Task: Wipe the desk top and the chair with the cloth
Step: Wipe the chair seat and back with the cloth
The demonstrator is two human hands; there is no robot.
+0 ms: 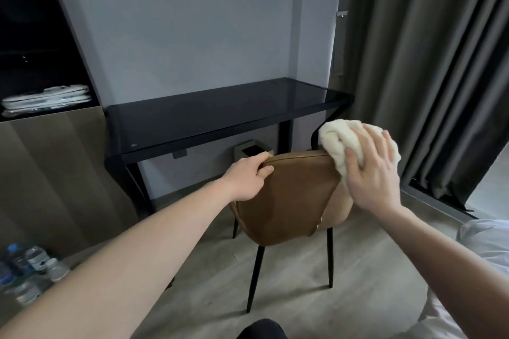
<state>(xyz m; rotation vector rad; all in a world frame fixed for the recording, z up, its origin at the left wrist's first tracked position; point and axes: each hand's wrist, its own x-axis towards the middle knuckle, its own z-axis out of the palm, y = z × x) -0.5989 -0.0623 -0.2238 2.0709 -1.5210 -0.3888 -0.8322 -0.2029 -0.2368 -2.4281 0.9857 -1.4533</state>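
A tan leather chair (286, 195) on thin black legs stands in front of me with its back toward me. My left hand (248, 176) grips the top left edge of the backrest. My right hand (371, 170) presses a bunched cream cloth (338, 140) against the backrest's top right corner, fingers spread over it. Beyond the chair is the desk (209, 115), with a dark glossy glass top on a black frame, set against the grey wall. The chair seat is hidden behind the backrest.
A small bin (252, 149) sits under the desk. Grey curtains (429, 63) hang at the right. A dark shelf at left holds white packets (46, 98). Several water bottles (30, 270) stand on the floor at lower left. White bedding (479, 256) is at lower right.
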